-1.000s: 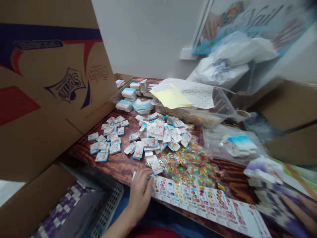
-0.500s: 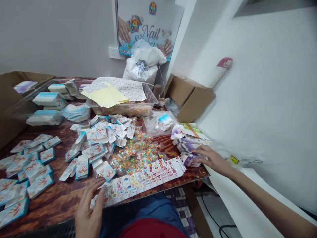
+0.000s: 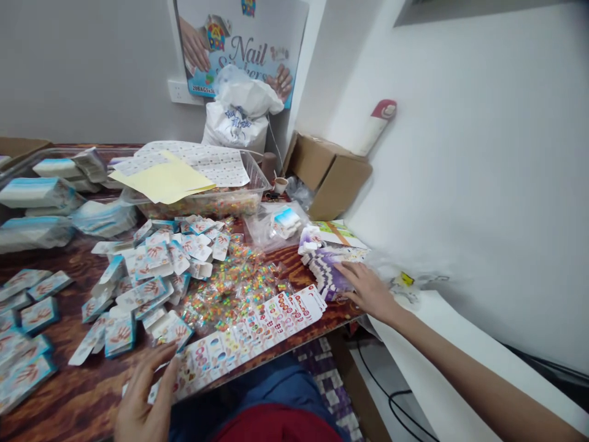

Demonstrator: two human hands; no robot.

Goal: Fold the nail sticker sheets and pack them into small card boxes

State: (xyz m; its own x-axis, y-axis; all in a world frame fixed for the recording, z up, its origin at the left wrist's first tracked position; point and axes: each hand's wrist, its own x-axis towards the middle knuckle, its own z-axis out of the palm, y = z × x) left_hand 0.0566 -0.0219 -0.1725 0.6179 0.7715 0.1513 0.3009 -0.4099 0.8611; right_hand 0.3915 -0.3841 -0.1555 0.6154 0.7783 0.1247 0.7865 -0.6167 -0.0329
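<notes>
Lying at far left on a wood-patterned table (image 3: 69,399), small blue-edged boxes (image 3: 40,314) flank a person's left hand (image 3: 148,391), thumb and fingers parted over the left end of overlapping sticker sheets (image 3: 243,341); its grip cannot be told. Behind, a heap of similar boxes (image 3: 157,258) adjoins bright-coloured packets (image 3: 230,291), and the sheets stretch along the table's edge. At right, the right hand (image 3: 370,291) rests slightly spread fingers on purple-and-white cartons (image 3: 322,270); whether it grips any is unclear.

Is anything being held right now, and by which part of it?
That cannot be told: the left grip is at the left end of the sticker sheets, and the right grip lies over the purple-and-white stack; neither shows a clear hold.
</notes>
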